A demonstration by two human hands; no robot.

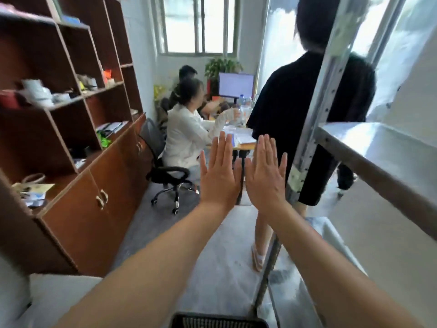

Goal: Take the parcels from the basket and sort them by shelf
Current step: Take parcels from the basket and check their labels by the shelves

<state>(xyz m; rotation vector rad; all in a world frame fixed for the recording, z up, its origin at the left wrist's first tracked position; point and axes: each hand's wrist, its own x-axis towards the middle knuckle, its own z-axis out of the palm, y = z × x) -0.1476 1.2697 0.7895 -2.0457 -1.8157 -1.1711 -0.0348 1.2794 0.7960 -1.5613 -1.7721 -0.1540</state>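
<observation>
My left hand (218,172) and my right hand (266,172) are stretched out in front of me side by side, backs toward me, fingers straight and together. Neither holds anything. The dark mesh rim of the basket (218,321) shows at the bottom edge, below my arms; what lies inside it is hidden. A metal shelf rack (376,150) stands to the right, and its bare grey shelf board is at the height of my hands. No parcel is in view.
A brown wooden cabinet (78,129) with cluttered open shelves fills the left. A person in black (305,110) stands just ahead beside the rack's post. Two people sit at a desk (243,140) with a monitor; an office chair (165,171) stands behind them.
</observation>
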